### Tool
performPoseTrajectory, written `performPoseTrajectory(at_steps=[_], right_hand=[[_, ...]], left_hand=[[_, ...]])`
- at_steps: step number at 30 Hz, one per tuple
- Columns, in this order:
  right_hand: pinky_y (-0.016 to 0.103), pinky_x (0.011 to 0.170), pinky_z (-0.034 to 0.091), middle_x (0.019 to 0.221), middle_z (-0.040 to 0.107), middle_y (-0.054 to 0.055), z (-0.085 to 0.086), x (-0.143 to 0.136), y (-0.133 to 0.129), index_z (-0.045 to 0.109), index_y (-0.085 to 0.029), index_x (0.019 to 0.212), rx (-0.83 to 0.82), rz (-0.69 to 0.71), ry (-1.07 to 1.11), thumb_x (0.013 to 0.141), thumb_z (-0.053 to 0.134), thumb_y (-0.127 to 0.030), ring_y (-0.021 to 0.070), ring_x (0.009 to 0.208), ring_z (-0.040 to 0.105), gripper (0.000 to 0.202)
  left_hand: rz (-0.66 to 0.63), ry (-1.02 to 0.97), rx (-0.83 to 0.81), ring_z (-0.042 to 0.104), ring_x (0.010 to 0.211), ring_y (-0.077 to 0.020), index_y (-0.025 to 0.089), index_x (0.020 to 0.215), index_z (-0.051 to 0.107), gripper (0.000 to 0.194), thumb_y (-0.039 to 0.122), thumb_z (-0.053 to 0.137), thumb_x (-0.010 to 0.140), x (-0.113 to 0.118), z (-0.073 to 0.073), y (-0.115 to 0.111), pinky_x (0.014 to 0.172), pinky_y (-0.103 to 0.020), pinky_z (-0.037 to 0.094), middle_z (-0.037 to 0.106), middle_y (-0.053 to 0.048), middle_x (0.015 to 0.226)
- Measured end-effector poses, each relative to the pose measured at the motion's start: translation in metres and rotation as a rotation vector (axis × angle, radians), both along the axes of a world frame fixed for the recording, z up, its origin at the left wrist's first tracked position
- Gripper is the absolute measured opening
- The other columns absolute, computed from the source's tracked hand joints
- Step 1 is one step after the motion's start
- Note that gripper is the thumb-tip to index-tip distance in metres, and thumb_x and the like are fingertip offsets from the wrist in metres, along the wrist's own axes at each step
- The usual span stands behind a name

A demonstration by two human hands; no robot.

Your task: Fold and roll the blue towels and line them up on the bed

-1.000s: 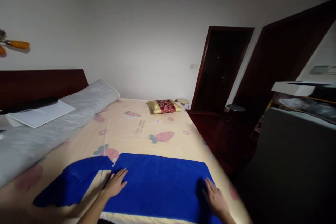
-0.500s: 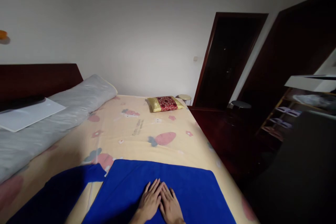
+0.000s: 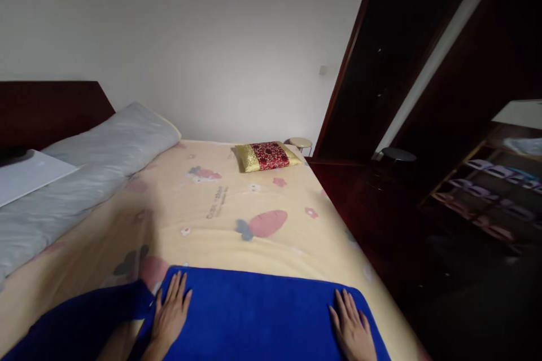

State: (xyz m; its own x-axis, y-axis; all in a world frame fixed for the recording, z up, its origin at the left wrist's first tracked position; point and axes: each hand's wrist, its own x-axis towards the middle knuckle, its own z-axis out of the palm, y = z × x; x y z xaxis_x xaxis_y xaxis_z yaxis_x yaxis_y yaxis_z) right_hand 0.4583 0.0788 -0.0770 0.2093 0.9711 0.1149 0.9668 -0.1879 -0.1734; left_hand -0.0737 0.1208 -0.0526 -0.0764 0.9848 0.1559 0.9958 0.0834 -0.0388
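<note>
A plain blue cloth (image 3: 258, 316) lies flat on the bed at the bottom of the head view, its far edge nearly straight. My left hand (image 3: 171, 309) rests palm down near its far left corner, fingers stretched out. Close to the far right corner, my right hand (image 3: 352, 324) also lies flat with its fingers extended. Neither hand grips the fabric. Another blue piece of cloth (image 3: 88, 316) lies to the left of my left hand, partly in shadow; whether it joins the flat cloth I cannot tell.
The bed's cream sheet (image 3: 296, 245) has a carrot print. A gold and red pillow (image 3: 267, 156) lies at the far end. Grey bedding (image 3: 101, 152) and a white board (image 3: 34, 176) are at left. Stools (image 3: 398, 154) and a shoe rack (image 3: 483, 186) stand at right.
My hands have moved apart from the middle of the blue cloth, the left one to its left corner and the right one to its right corner. The camera view has shifted slightly.
</note>
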Motion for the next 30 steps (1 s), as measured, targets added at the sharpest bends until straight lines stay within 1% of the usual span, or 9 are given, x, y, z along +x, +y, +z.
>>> performPoseTrajectory(at_steps=[6,9,12,17,19,21,25,27,30], right_hand=[[0.048,0.112,0.036,0.154,0.031,0.005,0.016,-0.167,0.029,0.03,-0.026,0.147,0.045,0.4,0.133,0.097,0.029,-0.047,0.0228,0.142,0.03,0.054],[0.047,0.112,0.036,0.153,0.032,0.003,0.021,-0.204,0.038,0.024,-0.03,0.148,0.022,0.507,0.17,0.098,0.029,-0.042,0.0225,0.141,0.031,0.052],[0.048,0.113,0.034,0.155,0.03,0.003,0.022,-0.165,0.04,0.023,-0.032,0.148,-0.006,0.468,0.138,0.097,0.03,-0.046,0.0223,0.142,0.029,0.054],[0.052,0.113,0.03,0.156,0.029,0.007,0.008,-0.006,0.017,0.025,-0.024,0.149,-0.014,0.131,0.017,0.094,0.026,-0.052,0.0247,0.144,0.024,0.062],[0.052,0.113,0.029,0.156,0.03,0.007,0.0,0.044,0.003,0.023,-0.023,0.15,-0.021,0.053,0.013,0.092,0.025,-0.054,0.0238,0.144,0.023,0.065],[0.051,0.114,0.029,0.156,0.032,0.006,-0.004,0.068,-0.006,0.024,-0.023,0.15,-0.028,0.003,0.011,0.092,0.022,-0.053,0.0228,0.144,0.024,0.065],[0.061,0.112,0.024,0.151,0.038,0.015,0.006,0.042,-0.005,0.033,-0.016,0.147,0.102,-0.177,-0.094,0.091,0.014,-0.052,0.0316,0.142,0.029,0.069],[0.064,0.109,0.025,0.149,0.04,0.02,0.014,0.0,0.0,0.032,-0.014,0.147,0.188,-0.218,-0.124,0.092,0.012,-0.048,0.0342,0.141,0.031,0.068],[0.056,0.108,0.034,0.151,0.038,0.015,0.017,-0.085,0.005,0.021,-0.02,0.15,0.243,-0.03,-0.081,0.095,0.021,-0.045,0.0293,0.141,0.031,0.06]], left_hand=[[-0.477,-0.152,0.035,0.034,0.141,-0.0166,0.027,0.15,0.015,0.055,0.029,0.028,0.096,0.15,-0.001,0.003,0.113,-0.04,0.033,0.033,0.0,0.155],[-0.536,-0.168,0.01,0.031,0.142,-0.0175,0.028,0.15,0.011,0.057,0.026,0.029,0.096,0.178,0.003,0.01,0.113,-0.042,0.032,0.029,-0.002,0.156],[-0.48,-0.173,-0.029,0.029,0.143,-0.0175,0.035,0.149,0.012,0.055,0.035,0.029,0.097,0.139,0.006,0.018,0.114,-0.043,0.029,0.027,0.001,0.158],[-0.079,-0.12,0.089,0.03,0.142,-0.0255,0.029,0.148,0.025,0.056,0.047,0.027,0.095,-0.001,-0.015,0.03,0.114,-0.053,0.024,0.034,-0.006,0.155],[-0.071,-0.125,0.184,0.035,0.14,-0.0276,0.023,0.149,0.026,0.059,0.047,0.025,0.095,-0.045,-0.028,0.033,0.113,-0.051,0.029,0.043,-0.011,0.15],[-0.134,-0.139,0.25,0.04,0.137,-0.0287,0.019,0.15,0.024,0.061,0.046,0.025,0.095,-0.068,-0.034,0.035,0.11,-0.048,0.034,0.049,-0.014,0.145],[-0.12,-0.105,0.352,0.036,0.139,-0.0302,0.02,0.151,0.017,0.061,0.041,0.027,0.095,-0.047,-0.013,0.029,0.113,-0.054,0.027,0.044,-0.014,0.149],[-0.125,-0.095,0.322,0.034,0.14,-0.0271,0.023,0.152,0.012,0.061,0.036,0.03,0.095,-0.012,0.005,0.02,0.116,-0.054,0.019,0.036,-0.011,0.154],[-0.313,-0.092,0.25,0.038,0.138,-0.0191,0.025,0.152,0.009,0.064,0.034,0.036,0.094,0.059,0.023,0.0,0.116,-0.042,0.023,0.041,-0.005,0.152]])
